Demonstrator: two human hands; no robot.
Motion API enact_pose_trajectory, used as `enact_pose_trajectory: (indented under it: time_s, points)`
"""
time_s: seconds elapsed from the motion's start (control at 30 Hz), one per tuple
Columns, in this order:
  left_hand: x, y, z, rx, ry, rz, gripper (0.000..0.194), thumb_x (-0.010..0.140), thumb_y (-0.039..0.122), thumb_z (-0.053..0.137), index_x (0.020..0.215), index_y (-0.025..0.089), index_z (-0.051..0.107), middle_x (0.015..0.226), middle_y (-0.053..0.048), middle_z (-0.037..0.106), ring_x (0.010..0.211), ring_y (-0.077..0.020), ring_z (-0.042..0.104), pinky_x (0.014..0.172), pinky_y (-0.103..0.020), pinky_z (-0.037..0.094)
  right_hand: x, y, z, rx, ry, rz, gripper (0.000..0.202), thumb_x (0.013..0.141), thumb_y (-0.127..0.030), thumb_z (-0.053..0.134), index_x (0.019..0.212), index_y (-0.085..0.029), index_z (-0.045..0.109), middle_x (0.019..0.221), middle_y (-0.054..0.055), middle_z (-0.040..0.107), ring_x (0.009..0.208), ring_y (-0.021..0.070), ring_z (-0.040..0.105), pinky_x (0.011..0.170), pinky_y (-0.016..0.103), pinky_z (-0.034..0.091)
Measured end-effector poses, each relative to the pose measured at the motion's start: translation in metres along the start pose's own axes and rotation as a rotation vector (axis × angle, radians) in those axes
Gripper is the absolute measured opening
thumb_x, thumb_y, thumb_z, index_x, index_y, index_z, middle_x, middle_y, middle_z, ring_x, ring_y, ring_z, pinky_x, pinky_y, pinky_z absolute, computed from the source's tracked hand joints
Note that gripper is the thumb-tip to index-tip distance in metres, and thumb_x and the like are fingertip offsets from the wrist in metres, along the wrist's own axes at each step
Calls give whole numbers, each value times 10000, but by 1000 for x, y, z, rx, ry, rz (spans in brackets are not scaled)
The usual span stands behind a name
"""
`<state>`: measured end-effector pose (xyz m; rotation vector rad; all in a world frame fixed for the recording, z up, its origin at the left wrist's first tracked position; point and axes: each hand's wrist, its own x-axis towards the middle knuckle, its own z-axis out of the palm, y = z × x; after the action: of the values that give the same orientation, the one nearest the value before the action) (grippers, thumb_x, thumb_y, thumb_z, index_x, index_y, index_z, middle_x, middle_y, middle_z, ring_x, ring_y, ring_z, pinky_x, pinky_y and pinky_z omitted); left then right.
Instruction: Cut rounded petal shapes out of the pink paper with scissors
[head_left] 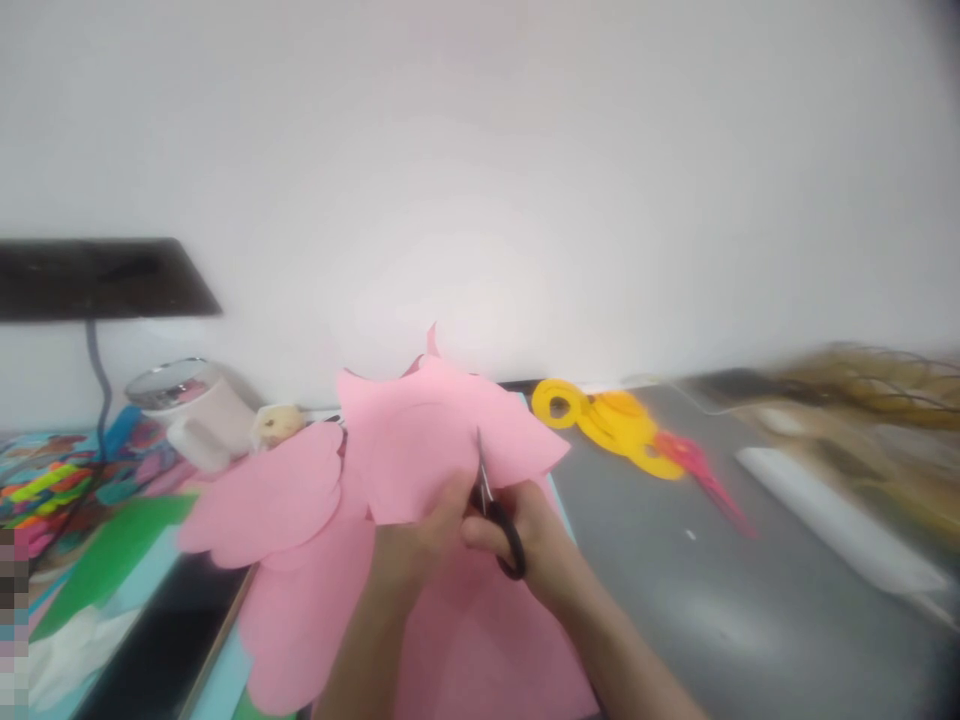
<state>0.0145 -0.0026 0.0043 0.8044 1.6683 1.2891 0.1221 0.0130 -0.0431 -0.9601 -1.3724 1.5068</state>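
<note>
In my right hand (532,535) is a pair of scissors (507,540) with dark handles, its blades pointing up and away over a sheet of pink paper (420,440). My left hand (439,520) grips the lower edge of that same sheet, just left of the blades. The sheet has an irregular cut outline with pointed corners, and a thin curl of paper stands up behind it. Below both hands lies more pink paper (480,640). Pink scalloped cut-outs (270,495) overlap to the left of my left hand.
Yellow ring-shaped cut-outs (619,420) and pink-handled scissors (705,475) lie on the grey table (660,600) at right, near a white slab-like object (832,515). At left stand a white mug (214,420), colourful small pieces (45,495) and green paper (112,560). A wall rises behind.
</note>
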Motion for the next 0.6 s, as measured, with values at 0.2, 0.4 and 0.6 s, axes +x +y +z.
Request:
enact_pose_trajectory:
  time_s: [0.2, 0.4, 0.6]
  points:
    - [-1, 5, -1, 57, -8, -77, 151, 669, 301, 677, 547, 222, 634, 575, -9, 654, 671, -232, 633, 713, -388, 480, 0, -2, 1, -45, 35, 70, 298, 688, -286, 688, 549, -177, 448, 524, -48, 381, 517, 88, 319, 469, 243, 234]
    - [1, 3, -3, 30, -54, -33, 252, 684, 262, 659, 456, 221, 560, 480, 21, 590, 564, -166, 600, 592, -288, 482, -1, -7, 3, -58, 50, 115, 297, 660, -314, 688, 507, -162, 483, 491, -23, 440, 496, 99, 386, 457, 242, 264]
    - [15, -16, -4, -110, -111, 259, 144, 657, 293, 649, 551, 207, 604, 525, 27, 573, 548, -142, 571, 530, -257, 486, 0, -4, 4, -4, 52, 62, 205, 651, -226, 688, 600, -170, 498, 506, -52, 431, 486, 89, 398, 454, 226, 282]
